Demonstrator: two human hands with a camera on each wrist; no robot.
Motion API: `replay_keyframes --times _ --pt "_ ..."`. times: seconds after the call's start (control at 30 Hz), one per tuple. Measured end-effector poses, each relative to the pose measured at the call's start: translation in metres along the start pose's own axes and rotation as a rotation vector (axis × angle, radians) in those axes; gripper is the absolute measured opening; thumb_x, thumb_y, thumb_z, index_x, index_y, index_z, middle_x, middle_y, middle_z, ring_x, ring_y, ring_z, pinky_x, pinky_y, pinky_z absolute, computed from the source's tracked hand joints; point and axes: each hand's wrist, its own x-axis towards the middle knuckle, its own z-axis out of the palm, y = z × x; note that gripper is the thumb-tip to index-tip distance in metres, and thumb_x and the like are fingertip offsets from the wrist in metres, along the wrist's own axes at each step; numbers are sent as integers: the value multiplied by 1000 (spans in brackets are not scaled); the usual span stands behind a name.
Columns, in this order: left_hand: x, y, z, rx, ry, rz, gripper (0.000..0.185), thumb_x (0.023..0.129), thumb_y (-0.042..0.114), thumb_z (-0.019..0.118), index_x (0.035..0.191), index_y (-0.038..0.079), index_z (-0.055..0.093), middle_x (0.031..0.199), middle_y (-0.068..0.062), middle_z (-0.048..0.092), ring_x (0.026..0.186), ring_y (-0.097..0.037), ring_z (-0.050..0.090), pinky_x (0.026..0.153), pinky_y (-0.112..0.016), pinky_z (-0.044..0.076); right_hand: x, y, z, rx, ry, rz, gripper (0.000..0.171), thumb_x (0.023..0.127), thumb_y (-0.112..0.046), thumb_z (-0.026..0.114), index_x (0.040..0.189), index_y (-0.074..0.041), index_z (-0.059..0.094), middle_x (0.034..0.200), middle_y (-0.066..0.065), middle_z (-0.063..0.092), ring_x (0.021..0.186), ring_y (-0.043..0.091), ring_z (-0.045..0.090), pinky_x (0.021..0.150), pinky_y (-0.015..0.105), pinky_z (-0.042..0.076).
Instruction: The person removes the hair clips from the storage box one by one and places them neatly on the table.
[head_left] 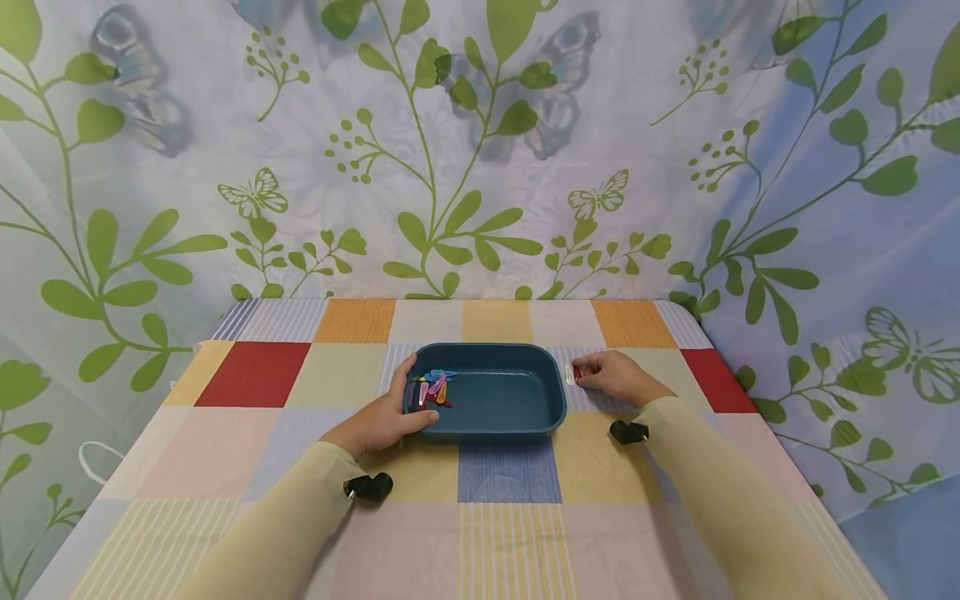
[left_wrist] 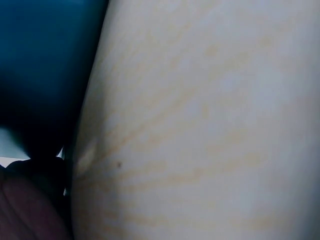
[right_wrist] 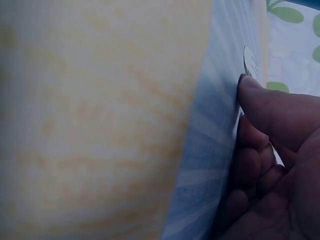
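A dark blue rectangular basin (head_left: 499, 435) stands on the patchwork cloth. My left hand (head_left: 386, 421) grips its left end, thumb at the front corner and fingers along the side. Inside, by that hand, lies a small heap of hair clips (head_left: 435, 388) in pink, blue, orange, yellow and red. To the right of the basin, my right hand (head_left: 617, 377) pinches a red hair clip (head_left: 577, 372) low at the cloth. Beside it lies a white hair clip (head_left: 568, 375), whose tip also shows past my thumb in the right wrist view. The left wrist view shows mostly cloth and basin wall.
The table (head_left: 510, 542) is covered by a cloth of coloured squares. Behind and to the sides hangs a curtain (head_left: 465, 167) with green leaves and butterflies. A white cable loop (head_left: 93, 462) hangs by the left table edge.
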Motion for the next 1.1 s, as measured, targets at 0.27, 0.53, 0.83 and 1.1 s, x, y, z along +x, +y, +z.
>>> replay_keyframes --times 0.27,0.53,0.83,1.1 --pt "0 0 0 -13 -5 -13 112 95 52 73 168 35 -10 163 -26 40 141 -47 52 118 -66 36 -2 0 1 16 3 13 45 99 -15 73 141 0 65 91 3 66 83 17 53 73 27 44" --pt "-1 1 0 -22 -1 -15 109 97 49 72 168 34 -9 164 -26 38 141 -46 51 119 -66 36 -2 1 2 34 8 16 45 98 -15 74 140 0 66 94 3 67 88 18 54 77 29 45" --pt "0 1 0 -33 3 -21 109 96 48 73 168 35 -8 167 -24 33 144 -46 49 120 -67 34 -1 1 1 35 7 20 45 97 -15 75 139 -1 67 93 3 66 89 18 53 76 30 44" --pt "1 0 0 -43 5 -15 109 96 48 73 168 34 -8 160 -24 44 140 -43 52 120 -65 35 -1 1 1 29 -1 31 46 97 -16 74 140 -1 66 89 0 62 88 18 52 76 29 43"
